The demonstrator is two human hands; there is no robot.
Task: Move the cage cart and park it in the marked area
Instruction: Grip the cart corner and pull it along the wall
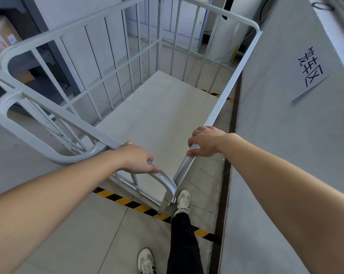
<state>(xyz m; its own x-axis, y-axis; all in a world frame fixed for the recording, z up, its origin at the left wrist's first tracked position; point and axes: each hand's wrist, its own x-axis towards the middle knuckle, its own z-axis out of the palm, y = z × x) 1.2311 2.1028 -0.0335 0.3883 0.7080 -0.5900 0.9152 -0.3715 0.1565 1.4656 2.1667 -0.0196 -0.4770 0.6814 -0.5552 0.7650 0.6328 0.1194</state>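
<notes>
My left hand (136, 159) and right hand (204, 142) both grip the near top rails of the white barred metal cage cart (111, 62), near yellow-black floor tape (125, 200).

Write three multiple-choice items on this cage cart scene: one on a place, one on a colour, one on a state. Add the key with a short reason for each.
1. Where is the paper sign with black characters?
A. On the wall to the right of the cart
B. On the cart's floor
C. On the shelf at the left

2. What colours is the floor tape under the cart?
A. Red and white
B. Yellow and black
C. Plain blue

3. What is inside the cage cart?
A. Stacked boxes
B. A folded blanket
C. Nothing, its platform is bare

Key:
1 A: the sign hangs on the grey wall beside the cage cart.
2 B: the floor tape shows yellow and black stripes.
3 C: the platform is bare, while the left hand and right hand grip the top rails.
</notes>
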